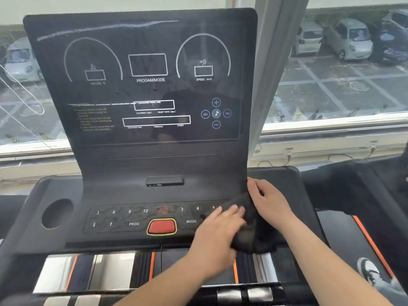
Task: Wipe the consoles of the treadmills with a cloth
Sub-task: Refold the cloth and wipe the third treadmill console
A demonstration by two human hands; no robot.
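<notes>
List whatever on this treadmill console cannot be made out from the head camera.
- Keypad right of the 9: head view, buttons covered by the left hand and the dark cloth.
- Console's right side: head view, its surface mostly under the cloth and the right hand.
- Yellow warning text: head view, too small and blurred to read.
- Label above the red button: head view, blurred.

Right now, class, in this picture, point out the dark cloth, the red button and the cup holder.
dark cloth (251, 237): head view, on its bunched middle.
red button (161, 226): head view, on the middle of its red face.
cup holder (57, 214): head view, on the dark floor of the round recess.
</notes>
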